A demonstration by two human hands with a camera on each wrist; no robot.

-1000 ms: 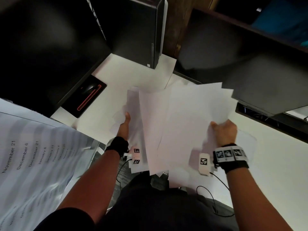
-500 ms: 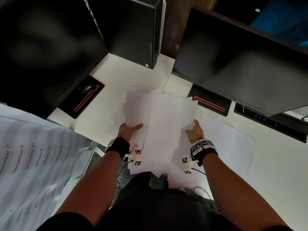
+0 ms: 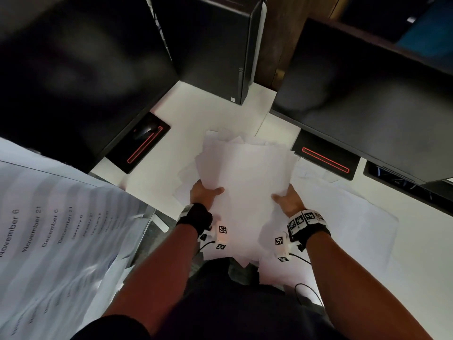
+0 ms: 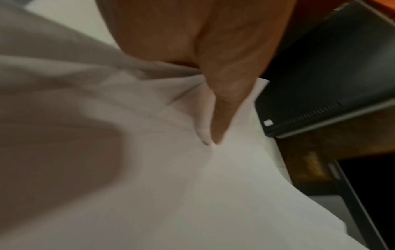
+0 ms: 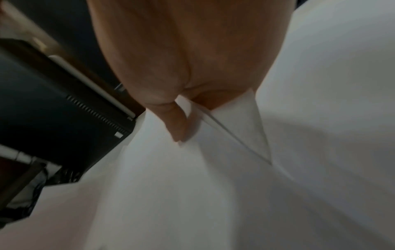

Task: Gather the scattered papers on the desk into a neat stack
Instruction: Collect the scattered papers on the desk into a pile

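A loose bundle of white papers (image 3: 245, 182) is held above the white desk (image 3: 171, 168), its edges uneven and fanned at the top. My left hand (image 3: 204, 192) grips the bundle's left side with the thumb on top. My right hand (image 3: 285, 200) grips the right side the same way. In the left wrist view the thumb (image 4: 222, 101) presses into the creased papers (image 4: 149, 152). In the right wrist view the thumb (image 5: 175, 121) lies on the papers (image 5: 192, 186), several sheet edges showing beside it. More sheets (image 3: 343, 217) lie flat on the desk at the right.
Two dark monitors (image 3: 73, 69) (image 3: 367, 94) lean over the desk, each on a black base with a red line (image 3: 144, 146) (image 3: 326, 159). A black computer tower (image 3: 215, 45) stands at the back. A printed sheet of dates (image 3: 49, 241) fills the lower left.
The right hand has swung in from the far right toward the left hand, and the wide fan of sheets has closed into a narrower bundle held between both hands.
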